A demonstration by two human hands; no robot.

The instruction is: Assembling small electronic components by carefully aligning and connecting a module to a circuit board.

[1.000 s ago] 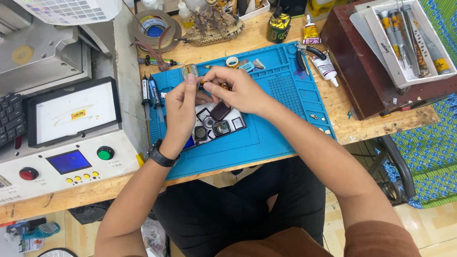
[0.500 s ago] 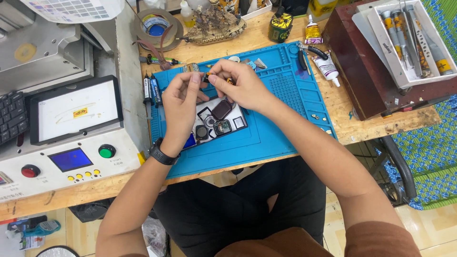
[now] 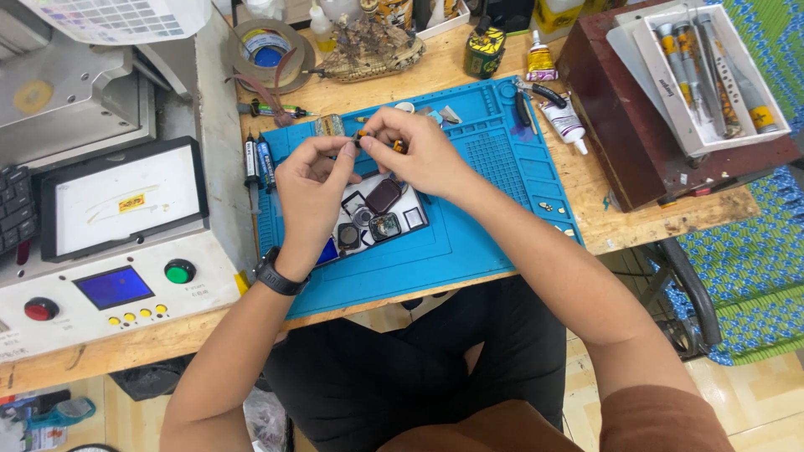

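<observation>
Wooden bench, blue work mat (image 3: 494,209) at frame centre. Your left hand (image 3: 310,188) and right hand (image 3: 414,151) meet above the mat's upper edge, both pinching a small orange-tipped part (image 3: 378,144); its long axis runs roughly left-right. Too small to tell which end leads. Disassembled watch parts (image 3: 381,213) lie just below.

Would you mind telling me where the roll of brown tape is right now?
In the head view, the roll of brown tape lies at the bench's far edge, upper left of the blue work mat, beside the grey machine.
</observation>
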